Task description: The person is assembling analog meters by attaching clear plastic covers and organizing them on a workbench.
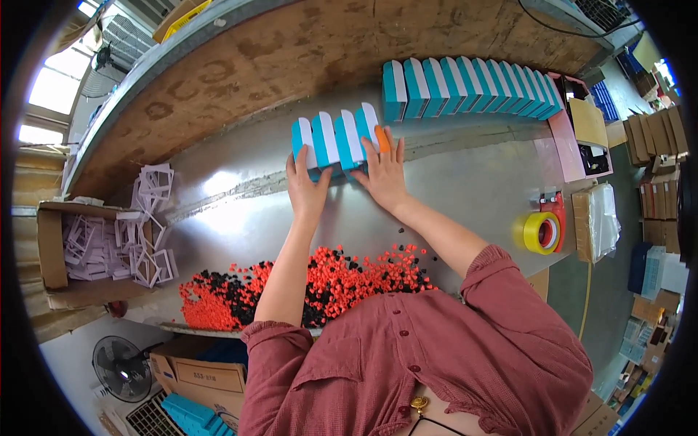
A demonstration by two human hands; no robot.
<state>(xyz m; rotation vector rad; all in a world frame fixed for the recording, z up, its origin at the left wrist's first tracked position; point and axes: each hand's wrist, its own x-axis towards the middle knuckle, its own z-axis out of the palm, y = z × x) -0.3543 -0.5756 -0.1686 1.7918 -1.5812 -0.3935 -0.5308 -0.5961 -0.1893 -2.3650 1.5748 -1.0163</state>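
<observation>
Several teal small cartons (326, 145) with raised white flaps stand side by side in a short row on the metal table. My left hand (307, 186) grips the near left end of this row, thumb and fingers bent against it. At the right end, my right hand (385, 173) presses in, so the row is squeezed between both hands. Something orange (381, 138) covers a fingertip of my right hand. The undersides of the cartons are hidden.
A longer row of teal cartons (454, 89) lines the wooden board at the back right. Red and black small pieces (338, 283) are heaped along the near edge. White frames (91, 247) fill a cardboard box at left. Yellow tape (534, 232) lies at right beside a pink box (566, 145).
</observation>
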